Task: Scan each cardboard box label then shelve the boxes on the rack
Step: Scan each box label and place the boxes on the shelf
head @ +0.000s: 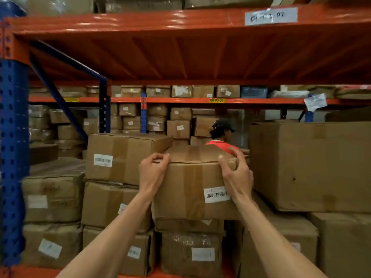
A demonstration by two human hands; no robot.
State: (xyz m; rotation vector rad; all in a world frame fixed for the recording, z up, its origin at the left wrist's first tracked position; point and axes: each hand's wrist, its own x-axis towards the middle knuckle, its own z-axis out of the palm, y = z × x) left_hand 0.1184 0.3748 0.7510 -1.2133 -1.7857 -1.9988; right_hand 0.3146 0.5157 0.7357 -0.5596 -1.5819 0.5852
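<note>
A taped cardboard box (192,185) with a white barcode label (216,194) on its front sits on top of a stack inside the rack bay. My left hand (153,173) grips its upper left corner, fingers curled over the top edge. My right hand (236,175) grips the upper right corner the same way. Both forearms reach in from below. The orange and blue rack (14,137) frames the bay, with an orange shelf deck (180,57) overhead.
Labelled boxes (118,157) are stacked close on the left, and a large plain box (313,165) stands tight on the right. Behind the held box, a person (222,135) in a dark cap and red shirt works in the far aisle. More shelves of boxes fill the background.
</note>
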